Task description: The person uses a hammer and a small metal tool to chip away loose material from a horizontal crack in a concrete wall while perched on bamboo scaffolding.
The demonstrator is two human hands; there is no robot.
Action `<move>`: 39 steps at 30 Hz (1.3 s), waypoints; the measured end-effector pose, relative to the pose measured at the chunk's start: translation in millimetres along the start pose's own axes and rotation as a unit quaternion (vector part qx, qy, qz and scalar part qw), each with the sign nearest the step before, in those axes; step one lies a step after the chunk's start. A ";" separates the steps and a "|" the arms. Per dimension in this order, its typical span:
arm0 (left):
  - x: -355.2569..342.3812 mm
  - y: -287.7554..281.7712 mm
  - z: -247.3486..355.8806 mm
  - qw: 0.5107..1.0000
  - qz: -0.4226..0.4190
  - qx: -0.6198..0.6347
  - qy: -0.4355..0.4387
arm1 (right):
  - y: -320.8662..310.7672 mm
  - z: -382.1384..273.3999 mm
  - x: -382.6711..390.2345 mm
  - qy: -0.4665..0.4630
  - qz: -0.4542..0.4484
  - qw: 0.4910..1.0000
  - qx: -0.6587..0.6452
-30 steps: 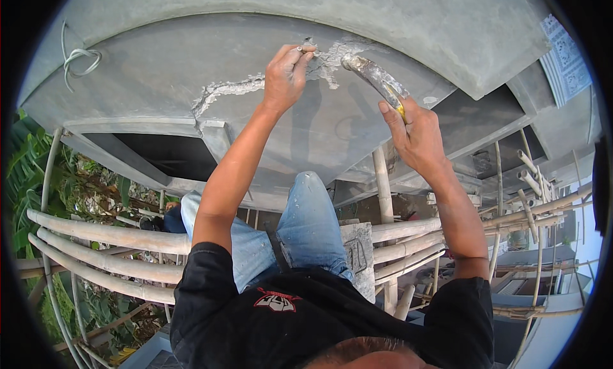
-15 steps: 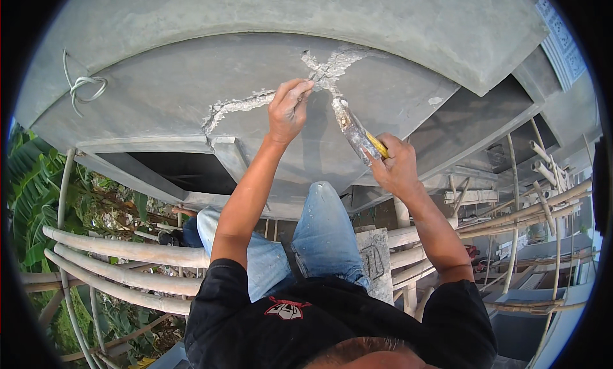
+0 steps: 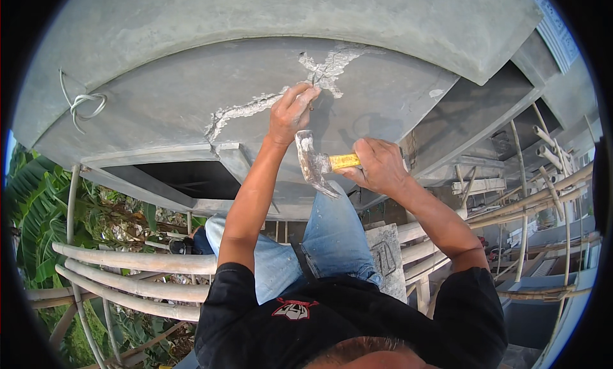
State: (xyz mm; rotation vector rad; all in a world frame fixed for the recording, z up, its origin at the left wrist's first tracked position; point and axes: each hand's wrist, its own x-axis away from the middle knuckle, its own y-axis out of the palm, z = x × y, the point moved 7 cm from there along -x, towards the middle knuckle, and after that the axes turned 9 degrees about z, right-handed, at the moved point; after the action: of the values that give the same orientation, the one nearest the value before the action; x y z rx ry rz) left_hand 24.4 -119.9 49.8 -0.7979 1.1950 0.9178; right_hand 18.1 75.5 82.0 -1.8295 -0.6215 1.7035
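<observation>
My left hand (image 3: pixel 294 112) pinches a thin metal spike (image 3: pixel 313 79), its tip against the chipped crack (image 3: pixel 329 69) in the grey plastered wall (image 3: pixel 377 94). Most of the spike is hidden by the fingers, so whether it is a chisel or a nail I cannot tell. My right hand (image 3: pixel 382 166) grips a claw hammer (image 3: pixel 314 161) by its yellow handle. The worn, whitish hammer head is just below my left hand, apart from the spike. From there a second chipped crack (image 3: pixel 246 109) runs down leftward to a window opening's corner.
Bamboo scaffold poles (image 3: pixel 137 261) cross at left, with others (image 3: pixel 530 206) at right. A dark window opening (image 3: pixel 185 179) lies at lower left. Looped wire (image 3: pixel 83 100) sticks out of the wall. A cement-stained board (image 3: pixel 386 257) is beside my knee. Green plants grow below left.
The hammer has drawn back from near the crack toward me and turned, so its head now faces my left hand from below. My left hand keeps its pinch at nearly the same spot.
</observation>
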 end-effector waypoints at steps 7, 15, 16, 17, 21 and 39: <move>-10.4 3.7 7.4 1.000 -0.010 0.013 0.025 | -0.6 -1.8 -5.4 -0.052 0.024 0.996 0.062; -12.4 4.1 5.5 0.999 -0.011 -0.010 0.043 | -1.7 9.8 -4.0 -0.009 -0.019 0.997 0.079; -14.1 4.2 7.9 0.999 -0.018 0.007 0.030 | 4.3 19.8 -2.0 0.023 -0.051 0.993 0.108; -14.2 4.7 10.1 0.999 -0.025 0.024 0.017 | 9.2 27.9 2.5 0.054 -0.083 0.986 0.136; -10.8 4.0 6.1 0.998 -0.018 -0.009 0.051 | -6.5 10.0 3.7 -0.038 -0.001 0.995 0.090; -11.0 3.8 8.0 0.998 -0.049 0.000 0.049 | 6.7 22.3 5.6 -0.065 -0.046 0.984 0.162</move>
State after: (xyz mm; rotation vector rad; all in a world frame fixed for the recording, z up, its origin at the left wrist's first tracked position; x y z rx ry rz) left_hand 23.0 -113.0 61.9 -0.9029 1.2293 0.8063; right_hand -3.9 76.3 72.5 -1.4514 -0.4408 1.7546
